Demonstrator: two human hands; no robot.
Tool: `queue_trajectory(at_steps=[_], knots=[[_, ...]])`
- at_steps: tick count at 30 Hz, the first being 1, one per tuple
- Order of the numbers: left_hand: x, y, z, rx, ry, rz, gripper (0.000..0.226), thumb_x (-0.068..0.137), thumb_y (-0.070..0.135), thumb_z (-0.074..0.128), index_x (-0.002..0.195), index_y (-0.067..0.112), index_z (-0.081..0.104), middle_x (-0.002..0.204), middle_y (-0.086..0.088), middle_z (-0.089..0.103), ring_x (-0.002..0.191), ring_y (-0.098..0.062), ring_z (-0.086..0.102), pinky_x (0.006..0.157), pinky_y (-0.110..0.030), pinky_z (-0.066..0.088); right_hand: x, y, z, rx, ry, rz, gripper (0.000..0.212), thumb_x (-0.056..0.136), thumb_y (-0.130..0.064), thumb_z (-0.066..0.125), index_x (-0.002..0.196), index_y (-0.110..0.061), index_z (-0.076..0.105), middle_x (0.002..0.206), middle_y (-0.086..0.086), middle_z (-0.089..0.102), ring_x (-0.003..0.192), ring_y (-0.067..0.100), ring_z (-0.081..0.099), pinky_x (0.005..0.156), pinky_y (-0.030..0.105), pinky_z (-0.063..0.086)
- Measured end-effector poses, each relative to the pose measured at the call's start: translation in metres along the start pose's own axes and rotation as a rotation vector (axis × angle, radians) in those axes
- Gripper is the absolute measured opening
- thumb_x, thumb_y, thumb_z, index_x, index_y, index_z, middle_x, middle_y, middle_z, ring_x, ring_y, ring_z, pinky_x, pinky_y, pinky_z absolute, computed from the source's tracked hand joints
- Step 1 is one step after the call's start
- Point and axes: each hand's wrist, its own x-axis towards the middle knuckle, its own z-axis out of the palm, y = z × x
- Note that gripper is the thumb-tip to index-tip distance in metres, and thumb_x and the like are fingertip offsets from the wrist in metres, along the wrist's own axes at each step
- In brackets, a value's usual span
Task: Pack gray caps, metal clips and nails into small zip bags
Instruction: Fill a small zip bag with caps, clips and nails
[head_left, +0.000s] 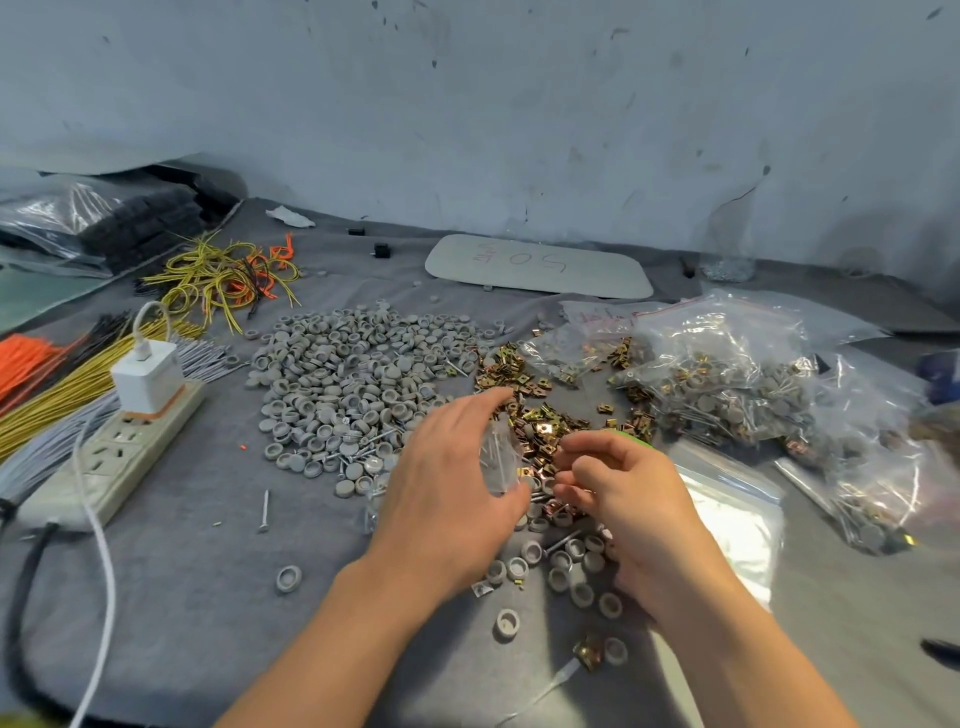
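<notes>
A big heap of gray caps (353, 374) covers the grey cloth at centre. Brass-coloured metal clips (540, 415) lie scattered just right of it, and nails (358, 452) are mixed along the heap's near edge. My left hand (447, 493) holds a small clear zip bag (501, 457) upright, with nails showing inside. My right hand (618, 493) hovers right beside the bag with its fingers curled; small parts may be pinched in them, but I cannot tell. More caps (571, 566) lie under my hands.
Filled zip bags (737, 384) pile up at right, and a stack of flat empty bags (727, 509) lies beside my right hand. At left are a power strip with a white charger (145, 379) and bundles of yellow, orange and grey wires (62, 384). A grey board (540, 265) lies by the wall.
</notes>
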Motion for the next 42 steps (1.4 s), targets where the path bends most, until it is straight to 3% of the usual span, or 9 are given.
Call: queue_trajectory(at_steps=[3, 7, 11, 16, 22, 29, 32, 35, 42], knots=[[-0.001, -0.001, 0.0, -0.02, 0.007, -0.002, 0.081, 0.08, 0.041, 0.079, 0.148, 0.046, 0.036, 0.14, 0.025, 0.047, 0.13, 0.003, 0.04, 0.109, -0.016, 0.025, 0.001, 0.004, -0.008, -0.285, -0.002, -0.12, 0.032, 0.094, 0.003, 0.059, 0.085, -0.022, 0.077, 0.088, 0.005, 0.078, 0.07, 0.015, 0.072, 0.068, 0.032, 0.062], [-0.002, -0.001, -0.001, -0.018, -0.004, 0.0, 0.077, 0.08, 0.037, 0.079, 0.147, 0.044, 0.04, 0.138, 0.023, 0.049, 0.129, 0.001, 0.042, 0.109, -0.017, 0.025, -0.008, -0.002, -0.021, -0.741, 0.015, -0.361, 0.023, 0.086, -0.015, 0.072, 0.073, -0.034, 0.076, 0.07, -0.019, 0.071, 0.065, -0.002, 0.065, 0.052, 0.012, 0.045], [-0.002, 0.001, -0.003, -0.036, -0.018, 0.013, 0.073, 0.079, 0.036, 0.078, 0.143, 0.043, 0.044, 0.133, 0.024, 0.051, 0.125, 0.002, 0.044, 0.107, -0.018, 0.028, -0.028, -0.017, -0.034, -0.932, -0.382, -0.262, 0.009, 0.071, -0.03, 0.083, 0.075, -0.036, 0.077, 0.066, -0.018, 0.072, 0.056, -0.001, 0.064, 0.051, 0.016, 0.047], [-0.003, -0.002, -0.005, -0.053, -0.053, -0.011, 0.075, 0.079, 0.037, 0.077, 0.145, 0.043, 0.042, 0.135, 0.022, 0.053, 0.127, -0.002, 0.046, 0.108, -0.024, 0.034, -0.047, -0.016, -0.04, -1.311, -0.591, -0.189, 0.038, 0.051, -0.044, 0.087, 0.087, -0.046, 0.074, 0.075, -0.029, 0.068, 0.065, -0.002, 0.066, 0.054, 0.019, 0.054], [-0.002, -0.012, -0.004, -0.034, -0.083, -0.093, 0.086, 0.078, 0.038, 0.083, 0.148, 0.047, 0.034, 0.139, 0.021, 0.05, 0.126, -0.003, 0.047, 0.106, -0.025, 0.034, -0.039, -0.01, -0.038, -1.174, -0.491, -0.229, 0.008, 0.072, -0.038, 0.082, 0.078, -0.036, 0.076, 0.065, -0.024, 0.069, 0.061, 0.0, 0.067, 0.051, 0.014, 0.047], [0.003, -0.02, -0.003, -0.071, -0.085, -0.241, 0.082, 0.084, 0.033, 0.08, 0.147, 0.049, 0.031, 0.139, 0.016, 0.055, 0.119, -0.008, 0.052, 0.104, -0.035, 0.042, -0.006, -0.013, -0.019, -0.361, 0.081, -0.333, 0.017, 0.093, -0.02, 0.071, 0.103, -0.031, 0.079, 0.087, -0.011, 0.079, 0.078, 0.01, 0.074, 0.069, 0.025, 0.059], [0.004, -0.024, -0.004, -0.09, -0.073, -0.268, 0.073, 0.088, 0.038, 0.076, 0.146, 0.049, 0.032, 0.134, 0.015, 0.057, 0.12, -0.013, 0.054, 0.103, -0.038, 0.043, 0.003, -0.008, -0.011, -0.848, 0.118, -0.393, 0.025, 0.093, -0.012, 0.064, 0.102, -0.028, 0.08, 0.097, -0.01, 0.076, 0.088, 0.013, 0.071, 0.085, 0.03, 0.059], [0.004, -0.029, -0.006, -0.11, -0.066, -0.283, 0.071, 0.089, 0.039, 0.076, 0.146, 0.049, 0.033, 0.121, 0.02, 0.053, 0.114, -0.01, 0.053, 0.101, -0.037, 0.042, 0.003, -0.004, -0.006, -1.301, -0.006, -0.311, 0.019, 0.085, -0.011, 0.066, 0.086, -0.023, 0.08, 0.09, 0.002, 0.073, 0.088, 0.027, 0.068, 0.078, 0.032, 0.057], [0.005, -0.033, -0.01, -0.115, -0.103, -0.289, 0.072, 0.09, 0.041, 0.075, 0.147, 0.048, 0.033, 0.118, 0.025, 0.049, 0.109, -0.005, 0.051, 0.096, -0.031, 0.039, -0.001, -0.005, -0.006, -1.428, -0.071, -0.295, 0.014, 0.085, -0.014, 0.066, 0.09, -0.022, 0.076, 0.09, 0.005, 0.072, 0.094, 0.033, 0.064, 0.08, 0.038, 0.057]])
